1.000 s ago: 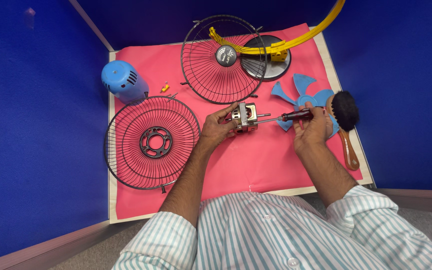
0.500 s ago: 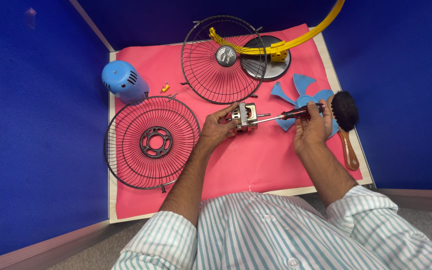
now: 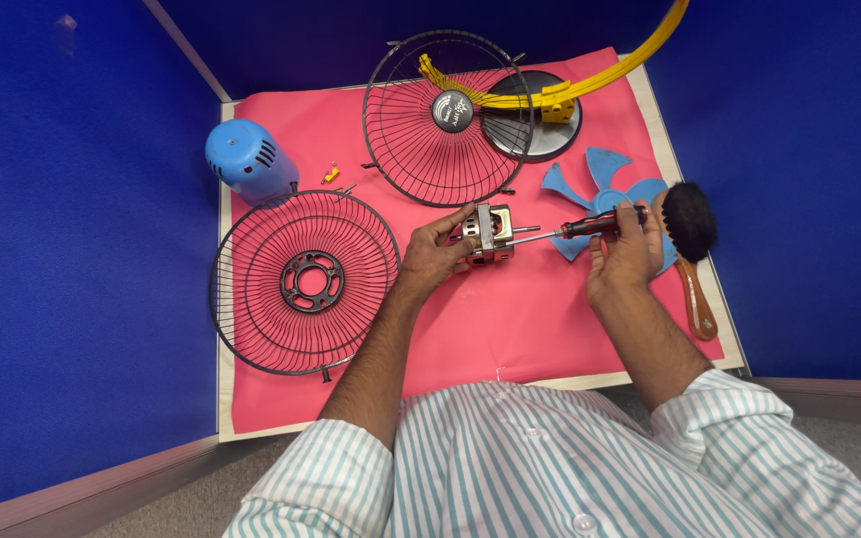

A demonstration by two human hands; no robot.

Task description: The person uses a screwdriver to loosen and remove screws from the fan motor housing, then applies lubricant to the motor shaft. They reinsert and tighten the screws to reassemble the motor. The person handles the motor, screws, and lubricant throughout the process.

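Hands are working at the middle of a desk (image 3: 590, 384) covered in pink paper, where the left hand (image 3: 438, 251) is clasping a small silver-grey metal fan motor with a copper-coloured core (image 3: 485, 233), fingers wrapped round its casing and holding it just above the paper. The right hand (image 3: 626, 257) is pinching the red-and-black handle of a slim screwdriver (image 3: 578, 227), its steel shaft pointing into the motor's side. The motor looks dense, rigid and heavy for its size, best gripped by its flat housing rather than its thin protruding shaft. Crowding the work are a rear wire fan guard (image 3: 304, 282) at the left, a front wire guard with a round hub (image 3: 447, 118) behind, a blue plastic motor cover (image 3: 245, 157), a blue fan blade (image 3: 590, 184), a black-bristled wooden brush (image 3: 692, 239) and a dark round base with a yellow curved arm (image 3: 550, 100).
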